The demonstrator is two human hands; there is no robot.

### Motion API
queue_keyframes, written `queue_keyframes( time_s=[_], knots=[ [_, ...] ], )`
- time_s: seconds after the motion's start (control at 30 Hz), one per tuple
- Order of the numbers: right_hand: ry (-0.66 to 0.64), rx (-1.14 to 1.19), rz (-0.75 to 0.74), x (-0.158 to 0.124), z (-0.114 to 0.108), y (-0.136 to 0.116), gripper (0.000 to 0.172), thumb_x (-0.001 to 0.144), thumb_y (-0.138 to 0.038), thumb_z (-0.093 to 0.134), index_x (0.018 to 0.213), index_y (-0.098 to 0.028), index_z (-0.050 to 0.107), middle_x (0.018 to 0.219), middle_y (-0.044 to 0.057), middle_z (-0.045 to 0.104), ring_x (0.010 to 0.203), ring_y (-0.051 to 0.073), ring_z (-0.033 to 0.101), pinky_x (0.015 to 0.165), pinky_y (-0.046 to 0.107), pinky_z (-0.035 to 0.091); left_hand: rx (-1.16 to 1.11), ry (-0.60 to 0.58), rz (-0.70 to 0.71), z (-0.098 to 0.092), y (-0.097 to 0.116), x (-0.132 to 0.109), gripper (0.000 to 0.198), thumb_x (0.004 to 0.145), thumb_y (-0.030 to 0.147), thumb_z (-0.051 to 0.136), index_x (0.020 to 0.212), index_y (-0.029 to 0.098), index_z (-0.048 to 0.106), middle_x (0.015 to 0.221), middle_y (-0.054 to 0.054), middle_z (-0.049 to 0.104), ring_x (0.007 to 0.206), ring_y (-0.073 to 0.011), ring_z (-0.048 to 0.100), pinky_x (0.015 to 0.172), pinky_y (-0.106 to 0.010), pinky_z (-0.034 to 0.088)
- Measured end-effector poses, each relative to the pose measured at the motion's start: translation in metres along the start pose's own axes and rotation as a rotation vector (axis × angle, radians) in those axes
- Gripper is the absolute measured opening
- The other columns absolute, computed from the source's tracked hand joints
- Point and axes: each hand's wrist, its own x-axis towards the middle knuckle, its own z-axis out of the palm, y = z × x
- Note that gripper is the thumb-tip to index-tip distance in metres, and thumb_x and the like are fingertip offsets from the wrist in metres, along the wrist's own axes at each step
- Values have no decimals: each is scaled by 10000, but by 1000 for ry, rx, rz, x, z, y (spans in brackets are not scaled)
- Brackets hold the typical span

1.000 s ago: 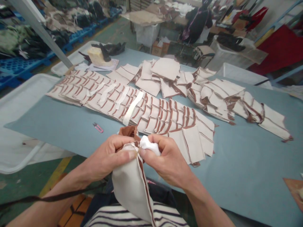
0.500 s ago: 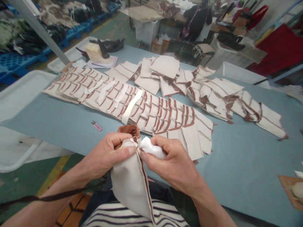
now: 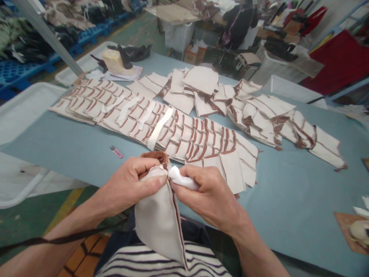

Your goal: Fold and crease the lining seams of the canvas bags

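Observation:
A pale sewn fabric piece (image 3: 157, 219) with a brown seam edge hangs in front of my striped top. My left hand (image 3: 134, 181) pinches its upper end, thumb on the pale side, close to a bunched brown part (image 3: 154, 155). In my right hand (image 3: 206, 192) a folded white cloth (image 3: 182, 179) is gripped, its tip against the seam beside my left thumb. Just beyond both hands lie overlapping rows of similar pale pieces with brown edges (image 3: 184, 134), crossed by white strips (image 3: 158, 129).
Pink thread snips (image 3: 116, 151) lie on the blue-grey table (image 3: 288, 200), left of my hands. Loose pale pieces (image 3: 201, 79) are heaped farther back. A yellowish block (image 3: 117, 62) sits at the far left, a brown board (image 3: 350, 231) at the right edge. Another person (image 3: 240, 25) is behind the table.
The view has shifted slightly. Both hands keep the same hold, and the white cloth has moved slightly against the seam.

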Motion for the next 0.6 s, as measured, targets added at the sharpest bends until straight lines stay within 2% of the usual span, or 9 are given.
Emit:
queue_keyframes(
  time_s=[0.07,0.13,0.17,0.23,0.3,0.33,0.37,0.47,0.6],
  knots=[
    [-20,52,42,3,1,3,188,847,-198,624,686,-219,529,611,-74,455,568,93,389,529,252,259,71,-7,64,-3,2,3,344,867,478,625,684,188,638,650,37,511,576,-128,432,502,-227,349],
    [-28,116,106,6,2,8,136,842,-238,638,718,-211,589,637,-68,502,582,98,413,530,240,288,201,54,119,-6,2,5,295,887,463,630,782,195,695,718,17,612,635,-163,530,581,-253,440],
    [-19,135,131,7,3,11,127,841,-262,649,732,-206,615,652,-62,527,594,102,434,537,238,304,292,138,157,-8,1,5,272,886,459,662,889,195,731,809,-4,685,718,-193,600,667,-276,495],
    [23,143,163,10,3,15,139,840,-297,662,746,-195,649,671,-49,563,621,113,479,559,239,334,490,379,270,-9,-2,3,356,871,467,760,1099,195,735,1056,-68,771,961,-268,682,885,-346,540],
    [68,138,173,11,3,17,154,842,-315,669,752,-190,665,677,-40,585,637,122,511,574,241,354,640,586,407,-6,-4,-2,352,897,466,805,1106,203,704,1127,-95,779,1069,-293,687,991,-377,514],
    [85,140,168,11,3,17,157,845,-317,668,755,-188,673,681,-37,595,640,124,520,579,241,364,677,618,463,-3,-5,-4,277,934,447,789,1045,212,693,1053,-76,782,1013,-268,698,961,-356,516],
    [102,144,156,12,3,16,159,848,-316,666,756,-187,679,684,-35,607,639,125,526,582,240,374,689,598,502,0,-4,-7,202,972,410,757,973,222,683,935,-38,769,900,-226,699,886,-318,520],
    [141,149,82,12,2,13,140,852,-285,660,756,-188,688,688,-39,628,626,116,525,582,235,378,591,399,502,9,-2,-10,178,998,299,680,836,225,677,694,54,676,601,-122,599,634,-234,464],
    [130,95,26,11,2,13,160,893,-249,653,745,-192,674,655,-59,595,592,100,487,550,230,336,418,257,354,14,1,-6,230,977,317,643,784,204,697,619,63,639,535,-110,571,535,-210,437]
  ],
)
